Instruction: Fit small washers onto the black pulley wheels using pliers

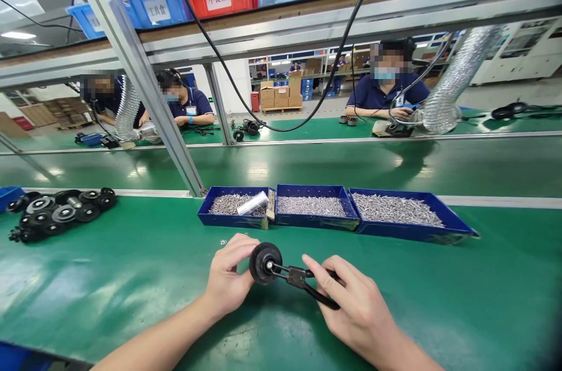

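Observation:
My left hand [230, 274] is closed around the edge of a small black wheel [260, 254], holding it above the green bench with its round face turned toward me. A pale metal shaft end shows at the wheel's centre. In my right hand [357, 301] are black-handled circlip pliers [296, 276], the fingers wrapped on the handles and the index finger stretched along them. The thin plier tips reach the wheel's centre; whether a ring sits on them is too small to tell. Beyond my left hand a tiny metal piece [223, 241] lies on the bench.
Three blue trays stand in a row ahead: the left tray [211, 220], the middle tray [316, 222] and the right tray [408, 234], all with small metal parts. Black wheels [61, 213] are piled at left. A metal post [153, 84] and hanging cable [246, 110] cross the view. Co-workers sit opposite.

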Available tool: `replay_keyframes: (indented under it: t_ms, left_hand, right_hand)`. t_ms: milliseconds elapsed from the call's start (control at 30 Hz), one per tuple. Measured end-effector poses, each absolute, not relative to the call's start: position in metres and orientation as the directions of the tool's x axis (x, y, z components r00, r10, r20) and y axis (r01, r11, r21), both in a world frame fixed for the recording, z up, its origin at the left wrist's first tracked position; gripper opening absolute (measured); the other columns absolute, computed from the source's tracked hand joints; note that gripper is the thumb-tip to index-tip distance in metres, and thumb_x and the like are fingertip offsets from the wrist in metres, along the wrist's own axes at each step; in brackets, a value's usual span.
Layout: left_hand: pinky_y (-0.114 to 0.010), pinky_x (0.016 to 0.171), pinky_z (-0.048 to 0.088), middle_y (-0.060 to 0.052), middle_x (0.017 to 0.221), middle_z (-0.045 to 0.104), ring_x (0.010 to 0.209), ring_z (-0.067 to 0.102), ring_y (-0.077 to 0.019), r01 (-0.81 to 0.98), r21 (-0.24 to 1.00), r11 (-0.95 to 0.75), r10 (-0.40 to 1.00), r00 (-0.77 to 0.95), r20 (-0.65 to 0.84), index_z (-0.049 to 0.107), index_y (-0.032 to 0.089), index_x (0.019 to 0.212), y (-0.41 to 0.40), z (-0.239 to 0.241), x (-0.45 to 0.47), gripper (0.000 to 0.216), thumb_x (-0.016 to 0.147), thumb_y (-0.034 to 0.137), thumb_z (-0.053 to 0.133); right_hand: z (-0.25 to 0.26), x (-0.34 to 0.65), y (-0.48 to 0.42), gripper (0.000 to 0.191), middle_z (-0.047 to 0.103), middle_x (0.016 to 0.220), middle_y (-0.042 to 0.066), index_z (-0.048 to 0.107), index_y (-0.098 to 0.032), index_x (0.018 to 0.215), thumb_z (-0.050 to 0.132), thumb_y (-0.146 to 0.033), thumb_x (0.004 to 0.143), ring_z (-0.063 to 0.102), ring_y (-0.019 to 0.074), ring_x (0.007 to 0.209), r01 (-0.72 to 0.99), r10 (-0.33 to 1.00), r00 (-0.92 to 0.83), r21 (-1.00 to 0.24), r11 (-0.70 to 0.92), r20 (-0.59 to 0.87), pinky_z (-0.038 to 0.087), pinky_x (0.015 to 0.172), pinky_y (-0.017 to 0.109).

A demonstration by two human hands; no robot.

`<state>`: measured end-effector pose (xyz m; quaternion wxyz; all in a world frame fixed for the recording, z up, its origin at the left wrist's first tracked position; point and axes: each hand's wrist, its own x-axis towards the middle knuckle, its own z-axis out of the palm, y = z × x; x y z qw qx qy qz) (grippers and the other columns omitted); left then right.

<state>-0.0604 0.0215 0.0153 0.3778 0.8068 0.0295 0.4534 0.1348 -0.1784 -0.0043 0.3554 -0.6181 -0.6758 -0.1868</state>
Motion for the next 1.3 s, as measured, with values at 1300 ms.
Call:
replay_keyframes:
  t_ms: [1300]
  left_hand:
    - [-0.046,0.099,0.05,0.0,0.084,0.08,0.067,0.066,-0.0183,-0.134,0.561,-0.817,0.378,0.611,0.696,0.075,0.027,0.131,0.034,-0.008,-0.059,0.04,0.092,0.02,0.079]
  right_hand:
    - [-0.015,0.13,-0.169,0.057,0.056,0.094,0.006,0.058,-0.022,0.151,0.051,-0.004,0.098,0.057,0.0167,0.069,0.92,0.719,0.083,-0.331,0.211,0.69,0.048,0.058,0.03]
